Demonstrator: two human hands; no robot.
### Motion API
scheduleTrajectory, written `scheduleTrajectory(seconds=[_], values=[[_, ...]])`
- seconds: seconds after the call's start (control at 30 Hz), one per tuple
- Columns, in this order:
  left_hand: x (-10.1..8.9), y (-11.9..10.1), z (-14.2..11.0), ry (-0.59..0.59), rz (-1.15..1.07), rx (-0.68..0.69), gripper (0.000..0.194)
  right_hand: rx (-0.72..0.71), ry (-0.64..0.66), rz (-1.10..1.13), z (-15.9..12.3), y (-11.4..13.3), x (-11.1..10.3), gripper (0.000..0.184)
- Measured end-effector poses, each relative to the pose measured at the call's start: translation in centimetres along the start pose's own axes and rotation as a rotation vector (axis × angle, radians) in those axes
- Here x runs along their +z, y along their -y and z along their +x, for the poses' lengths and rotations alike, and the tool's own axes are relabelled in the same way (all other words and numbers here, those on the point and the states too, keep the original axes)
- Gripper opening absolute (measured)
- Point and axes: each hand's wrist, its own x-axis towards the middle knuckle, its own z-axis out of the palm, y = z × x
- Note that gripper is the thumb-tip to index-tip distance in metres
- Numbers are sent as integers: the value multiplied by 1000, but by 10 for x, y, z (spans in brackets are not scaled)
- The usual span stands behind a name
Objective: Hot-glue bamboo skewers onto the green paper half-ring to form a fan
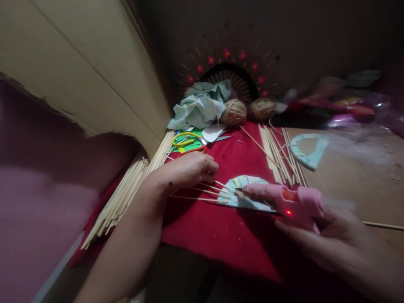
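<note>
My right hand (342, 240) grips a pink hot glue gun (303, 204) with a red light lit on its side. The gun's nozzle is over a half-round piece covered in pale patterned fabric (244, 183), which lies on the red cloth. Several thin wooden sticks (210, 191) fan out leftward from that piece. My left hand (200, 168) is closed at the uppermost stick (223, 184), its fingertips partly hidden. Just beyond this hand lie scissors with yellow and red handles (186, 139).
Bundles of sticks lie at left (121, 200) and right (277, 155) on the red cloth (195, 227). Behind are crumpled fabric (202, 109) and twine balls (234, 112). A second fabric-covered piece (298, 151) rests on the brown board (347, 168). A flower-trimmed fan (226, 54) stands at the back.
</note>
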Motion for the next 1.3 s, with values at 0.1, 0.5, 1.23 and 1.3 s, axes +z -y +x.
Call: scheduleTrajectory(seconds=[0.1,0.5,1.23,1.3], values=[[-1,0,0,4,8,7,18,-32,-16,-36,1,0,1,43],[-1,4,-3,-32,15,41,17,-5,-32,-118,2,1,3,42],[-4,4,-4,-81,-20,59,22,-11,-41,-155,2,2,2,40],[-3,7,-3,-77,-6,53,21,-23,-54,-133,2,1,2,39]])
